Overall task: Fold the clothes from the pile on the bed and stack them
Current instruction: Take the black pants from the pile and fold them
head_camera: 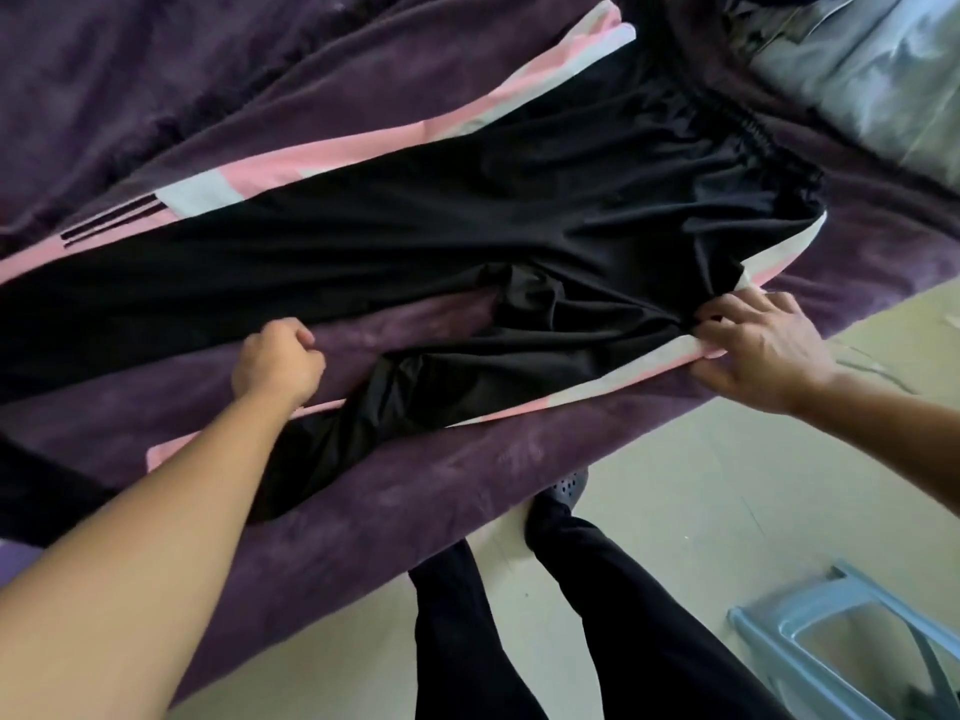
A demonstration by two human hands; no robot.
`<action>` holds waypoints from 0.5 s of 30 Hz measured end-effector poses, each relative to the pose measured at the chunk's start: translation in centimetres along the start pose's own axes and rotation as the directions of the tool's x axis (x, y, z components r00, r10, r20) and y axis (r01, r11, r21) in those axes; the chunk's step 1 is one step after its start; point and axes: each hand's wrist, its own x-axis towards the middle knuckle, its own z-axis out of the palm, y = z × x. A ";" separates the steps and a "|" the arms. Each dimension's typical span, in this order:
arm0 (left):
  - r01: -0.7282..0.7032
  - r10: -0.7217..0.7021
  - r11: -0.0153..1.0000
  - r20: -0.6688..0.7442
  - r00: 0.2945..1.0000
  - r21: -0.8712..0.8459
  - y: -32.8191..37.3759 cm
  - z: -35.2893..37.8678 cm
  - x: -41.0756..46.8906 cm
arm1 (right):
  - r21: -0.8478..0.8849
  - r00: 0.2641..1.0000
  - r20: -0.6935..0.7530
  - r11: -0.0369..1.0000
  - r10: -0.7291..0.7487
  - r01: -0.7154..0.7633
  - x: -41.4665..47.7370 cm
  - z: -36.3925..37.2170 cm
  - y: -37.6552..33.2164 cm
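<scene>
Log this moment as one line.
track pants: spread on bed, unfolded | right hand: pinches hip side | left hand: curled, grip unclear

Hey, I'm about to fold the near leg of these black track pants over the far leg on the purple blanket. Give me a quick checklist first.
1. Far leg of the black track pants with pink and white side stripes lies flat: ok.
2. Crotch smooth: not ok, the fabric is bunched there.
3. Near leg straight: not ok, it is twisted and creased.
4. Right hand has the near hip edge: ok, it pinches the fabric by the stripe.
5. Left hand has the near leg: cannot tell, it is curled in a fist and its fingertips are hidden.
</scene>
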 end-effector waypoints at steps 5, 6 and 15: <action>0.025 -0.039 0.984 0.075 0.996 0.178 -8.7 -1.0 -3.2 | 0.141 0.976 -0.107 0.969 -0.188 0.202 2.7 1.4 -11.5; 0.031 -0.050 0.978 0.091 0.995 0.205 -10.7 -0.9 -4.2 | 0.165 0.967 -0.103 0.955 -0.231 0.246 3.0 1.9 -14.2; -0.283 0.253 0.851 0.127 0.959 0.442 -24.3 2.3 -7.9 | 0.069 0.988 0.124 0.994 -0.089 0.081 3.4 9.3 -26.7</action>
